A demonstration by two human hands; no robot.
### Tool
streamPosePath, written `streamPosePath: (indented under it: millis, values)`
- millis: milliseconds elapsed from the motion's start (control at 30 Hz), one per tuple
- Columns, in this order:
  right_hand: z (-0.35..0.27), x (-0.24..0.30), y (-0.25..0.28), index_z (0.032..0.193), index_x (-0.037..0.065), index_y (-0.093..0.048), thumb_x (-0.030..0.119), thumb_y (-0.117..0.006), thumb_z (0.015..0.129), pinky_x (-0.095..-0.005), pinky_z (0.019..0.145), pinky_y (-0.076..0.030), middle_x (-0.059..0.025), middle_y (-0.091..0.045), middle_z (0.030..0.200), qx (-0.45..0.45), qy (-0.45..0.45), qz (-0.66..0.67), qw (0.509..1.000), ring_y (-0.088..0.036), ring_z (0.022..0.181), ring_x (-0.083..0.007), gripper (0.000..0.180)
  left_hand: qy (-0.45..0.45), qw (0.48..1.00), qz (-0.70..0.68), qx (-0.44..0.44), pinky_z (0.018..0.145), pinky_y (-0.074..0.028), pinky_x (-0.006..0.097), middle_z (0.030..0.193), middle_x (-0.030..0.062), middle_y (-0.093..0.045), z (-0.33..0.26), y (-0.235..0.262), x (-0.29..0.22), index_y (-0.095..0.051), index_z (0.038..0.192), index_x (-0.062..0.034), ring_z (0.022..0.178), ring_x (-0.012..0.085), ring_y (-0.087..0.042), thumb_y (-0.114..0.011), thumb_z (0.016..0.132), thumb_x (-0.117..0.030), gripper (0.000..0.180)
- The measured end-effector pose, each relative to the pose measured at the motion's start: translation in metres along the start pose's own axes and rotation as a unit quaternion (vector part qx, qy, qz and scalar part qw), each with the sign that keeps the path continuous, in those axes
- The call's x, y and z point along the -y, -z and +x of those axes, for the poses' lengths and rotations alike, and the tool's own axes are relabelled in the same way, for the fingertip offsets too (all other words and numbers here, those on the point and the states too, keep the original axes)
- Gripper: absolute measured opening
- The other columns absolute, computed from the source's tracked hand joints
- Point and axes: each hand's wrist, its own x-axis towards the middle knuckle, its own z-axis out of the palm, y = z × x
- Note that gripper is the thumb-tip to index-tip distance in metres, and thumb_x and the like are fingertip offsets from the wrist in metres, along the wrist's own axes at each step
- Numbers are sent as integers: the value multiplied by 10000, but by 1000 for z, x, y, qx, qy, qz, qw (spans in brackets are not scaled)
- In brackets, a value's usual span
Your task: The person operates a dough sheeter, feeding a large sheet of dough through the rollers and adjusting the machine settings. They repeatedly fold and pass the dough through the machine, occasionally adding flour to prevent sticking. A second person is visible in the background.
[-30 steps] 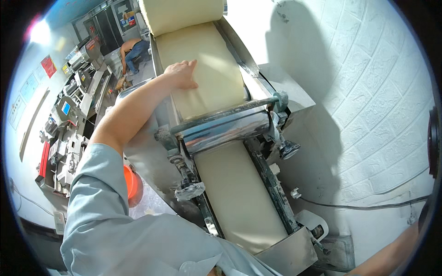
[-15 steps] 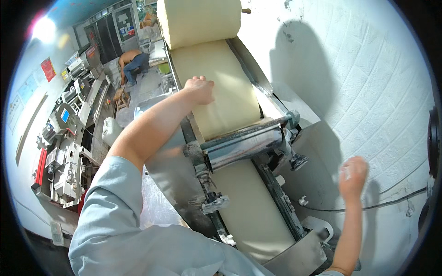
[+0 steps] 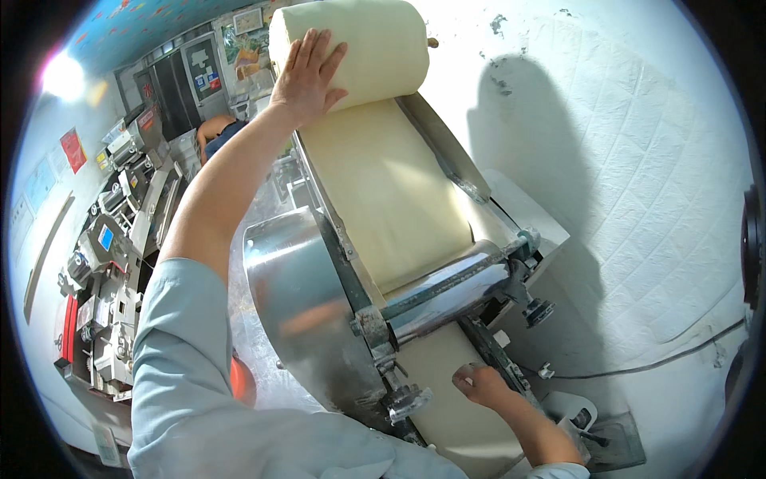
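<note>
Steel dough-sheeting machine [image 3: 307, 319], pale dough sheet [image 3: 391, 191] along its bed, thick dough roll [image 3: 375, 48] at the far end

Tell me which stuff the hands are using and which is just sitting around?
In use: left hand flat on dough roll; right hand on dough sheet; steel rollers.
Lying about: machines at left, cable, orange thing.

Bright light falls from about ten o'clock, where a lamp [image 3: 62, 76] flares white. A soft shadow lies on the wall [image 3: 638, 199] toward two o'clock. Straight edges bend near the dark rim; the metal roller [image 3: 451, 291] glints.
</note>
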Motion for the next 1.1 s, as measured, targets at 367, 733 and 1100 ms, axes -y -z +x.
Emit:
streamPosePath:
  millis: [367,733,1100]
  values:
    - [147,-122,-124,1374,82,-344,352,-452,942,-437,932,-385,-135,-470,1295,-171,-339,596,708,-500,1117,-275,521,107,963,-153,194,1119,-134,434,1426,172,-335,95,63,62,-381,1356,-65,1364,283,-229,-437,831,-607,757]
    - [231,-115,-196,1411,72,-269,361,-350,976,-501,1050,-288,-163,-366,1383,-213,-119,887,391,-330,1282,-323,528,51,998,-13,45,1113,-141,464,1459,208,-238,50,24,20,-239,1427,-104,1356,349,-213,-490,838,-568,790]
    - [206,-113,-222,1406,72,-282,353,-356,976,-509,1055,-276,-165,-365,1381,-167,-77,910,373,-292,1308,-318,518,90,979,48,177,1112,-152,465,1447,193,-278,96,51,47,-282,1402,-76,1355,334,-229,-422,854,-594,766]
